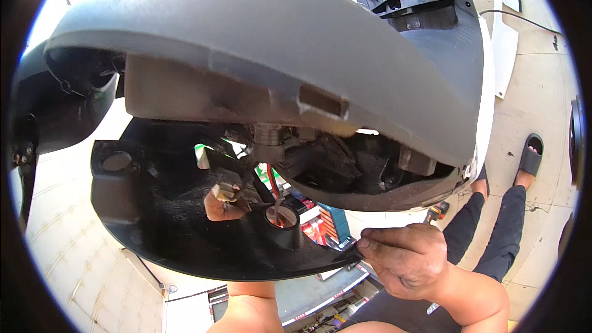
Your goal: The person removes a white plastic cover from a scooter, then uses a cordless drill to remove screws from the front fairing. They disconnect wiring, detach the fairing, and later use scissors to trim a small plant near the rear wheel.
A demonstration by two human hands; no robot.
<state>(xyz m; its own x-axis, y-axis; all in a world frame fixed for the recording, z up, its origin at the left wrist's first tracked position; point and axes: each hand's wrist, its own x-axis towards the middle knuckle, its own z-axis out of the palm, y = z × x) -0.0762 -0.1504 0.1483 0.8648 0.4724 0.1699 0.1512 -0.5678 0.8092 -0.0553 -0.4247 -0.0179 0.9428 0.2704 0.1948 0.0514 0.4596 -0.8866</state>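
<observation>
A black curved panel hangs below a large dark grey molded housing. My left hand shows through an opening in the panel, its forearm passing underneath; the fingers are bent together at a small part beside a dark hanging strand, too small to make out. My right hand has its fingers wrapped on the panel’s right edge. Dark wires, one with red, drop from a black fitting under the housing into a round hole in the panel.
A curved black part is at the left. Below are boxes, a bench and a yellow-black power tool. Legs in dark trousers and sandals are at right, on a tiled floor with a cable.
</observation>
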